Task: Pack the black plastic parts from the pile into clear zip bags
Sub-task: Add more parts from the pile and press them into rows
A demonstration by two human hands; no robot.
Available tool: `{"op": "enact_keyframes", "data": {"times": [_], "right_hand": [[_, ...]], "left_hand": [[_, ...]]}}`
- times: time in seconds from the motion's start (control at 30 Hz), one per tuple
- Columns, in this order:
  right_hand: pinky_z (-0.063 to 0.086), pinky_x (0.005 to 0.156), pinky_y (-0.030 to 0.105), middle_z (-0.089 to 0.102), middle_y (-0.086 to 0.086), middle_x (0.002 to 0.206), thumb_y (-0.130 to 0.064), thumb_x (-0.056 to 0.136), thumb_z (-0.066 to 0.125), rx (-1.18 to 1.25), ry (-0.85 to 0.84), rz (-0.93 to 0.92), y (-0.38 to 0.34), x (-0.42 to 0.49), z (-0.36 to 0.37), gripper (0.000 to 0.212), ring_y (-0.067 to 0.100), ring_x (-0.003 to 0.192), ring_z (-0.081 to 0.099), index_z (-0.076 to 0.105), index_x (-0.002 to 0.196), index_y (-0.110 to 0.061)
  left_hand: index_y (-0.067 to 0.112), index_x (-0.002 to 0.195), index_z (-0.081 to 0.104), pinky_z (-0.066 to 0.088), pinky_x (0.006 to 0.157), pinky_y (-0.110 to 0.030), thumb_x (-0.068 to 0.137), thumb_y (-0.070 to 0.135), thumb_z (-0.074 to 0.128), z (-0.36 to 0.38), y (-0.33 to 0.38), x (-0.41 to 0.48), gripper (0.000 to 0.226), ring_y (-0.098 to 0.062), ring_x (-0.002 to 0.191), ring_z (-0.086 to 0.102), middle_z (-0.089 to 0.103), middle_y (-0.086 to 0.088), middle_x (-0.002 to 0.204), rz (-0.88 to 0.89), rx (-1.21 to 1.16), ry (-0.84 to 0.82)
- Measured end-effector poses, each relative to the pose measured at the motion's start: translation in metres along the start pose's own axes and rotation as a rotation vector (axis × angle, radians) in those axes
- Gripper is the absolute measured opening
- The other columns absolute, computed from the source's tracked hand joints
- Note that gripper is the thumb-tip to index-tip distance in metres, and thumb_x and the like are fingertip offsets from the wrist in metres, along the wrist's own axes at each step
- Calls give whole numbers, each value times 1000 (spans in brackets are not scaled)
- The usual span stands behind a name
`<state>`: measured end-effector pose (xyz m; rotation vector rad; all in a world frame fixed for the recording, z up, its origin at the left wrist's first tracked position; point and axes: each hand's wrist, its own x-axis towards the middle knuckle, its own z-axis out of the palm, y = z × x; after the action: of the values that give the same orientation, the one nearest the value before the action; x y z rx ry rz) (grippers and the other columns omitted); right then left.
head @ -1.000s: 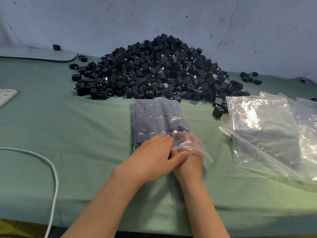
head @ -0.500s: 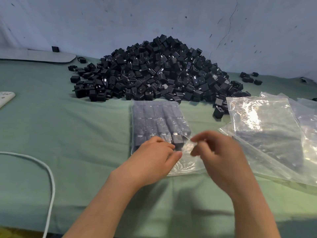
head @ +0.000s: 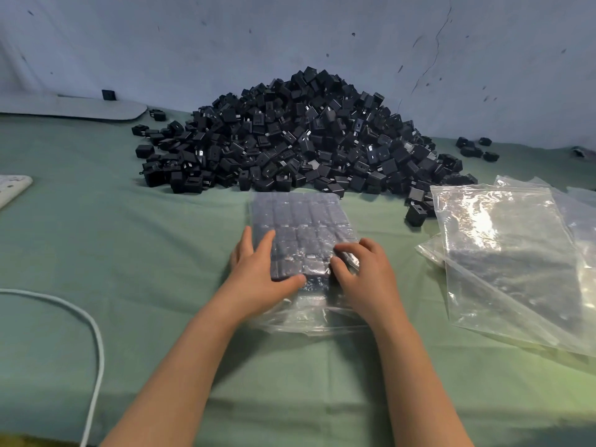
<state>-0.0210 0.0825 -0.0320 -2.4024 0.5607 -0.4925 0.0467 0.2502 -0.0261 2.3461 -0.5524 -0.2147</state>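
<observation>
– Head view, near end first. Anything by the edge?
– Just a white cable [head: 96, 343] looping on the worktop [head: 161, 253], well apart from the hands. No risk unless an elbow drags it.
– Hands?
– The left hand [head: 258, 279] lies flat on the bag [head: 300, 208], fingers spread, thumb along the near row. The right hand [head: 364, 275] has its fingers bent, tips on the film at the near right corner. Pressing or pinching, can't tell.
– Where's the task stuff?
– Some of the black parts [head: 309, 233] sit in neat rows inside that bag, flat on mid-worktop. A slack flap [head: 306, 317] with nothing in it runs toward the person. Sealed or not, can't tell.
– So what goes wrong?
– My guess: if the mouth's open and the bag gets lifted or tilted, the near row slides into the flap and out. Bent fingers shoving sideways could buckle the rows too. The film looks slick.
– Further out?
– The empty bags [head: 503, 253] are stacked on the right, with one loose part [head: 416, 214] just beside their edge. The pile [head: 306, 137] sits right behind the bag's far end, nearly touching. Push the bag forward and it likely knocks pile pieces loose, or some roll on top.
</observation>
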Motion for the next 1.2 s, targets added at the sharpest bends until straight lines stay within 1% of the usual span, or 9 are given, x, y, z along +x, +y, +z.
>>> {"op": "enact_keyframes", "data": {"times": [0.07,0.17,0.3,0.43,0.57,0.8,0.9,1.07,1.2], "right_hand": [[28,105,25,41,8,143,-29,92,59,28,22,-3,0,-1,1,26,20,137,33,65,117,-23],[27,107,29,40,8,144,-30,95,55,29,36,0,0,-3,5,31,21,136,34,60,124,-19],[32,97,27,48,5,135,-30,96,51,-13,56,-31,-1,-3,8,34,22,124,45,57,126,-16],[34,90,25,46,2,141,-33,96,51,-53,66,-27,-1,-2,9,35,20,125,45,58,127,-18],[32,83,24,47,1,139,-34,95,52,-75,76,-32,-2,-2,8,35,18,123,46,58,127,-20],[31,104,27,42,7,145,-33,93,55,-32,1,0,0,5,3,36,18,136,36,59,127,-21],[28,108,32,36,11,149,-33,94,54,-37,-28,36,-1,13,0,37,23,140,29,56,129,-22],[36,103,34,50,6,136,-33,94,52,-55,-57,28,-5,23,3,40,27,128,43,54,131,-18],[37,102,34,49,5,137,-35,94,52,-75,-42,22,-4,23,6,41,27,128,44,54,132,-19]], "left_hand": [[28,151,3,9,114,-29,78,45,70,6,-3,-1,101,-17,146,-4,-17,-1,158,-11,-64,-45],[25,152,-2,7,113,-25,80,40,70,11,-2,0,102,-14,146,-4,-16,-2,158,-3,-94,-8],[20,152,-1,7,114,-25,81,38,69,10,-2,1,101,-12,146,-3,-6,-3,160,13,-78,6],[17,152,3,11,117,-28,81,38,71,8,-1,0,101,-12,146,5,3,-1,160,35,-47,28],[17,152,3,12,117,-29,81,39,70,6,0,0,101,-12,146,5,4,0,160,43,-32,28],[16,151,-3,9,117,-31,76,47,71,3,-2,1,110,-15,147,0,-4,-3,160,-16,-57,0],[16,151,-5,14,119,-35,77,47,71,0,-3,1,111,-17,146,6,0,-3,160,-27,-27,1],[15,152,-3,15,115,-28,81,41,70,1,1,-2,105,-16,145,13,8,-2,159,19,-11,38],[16,152,-1,21,112,-28,83,40,68,1,3,-3,101,-18,143,21,17,-2,157,37,14,51]]}}
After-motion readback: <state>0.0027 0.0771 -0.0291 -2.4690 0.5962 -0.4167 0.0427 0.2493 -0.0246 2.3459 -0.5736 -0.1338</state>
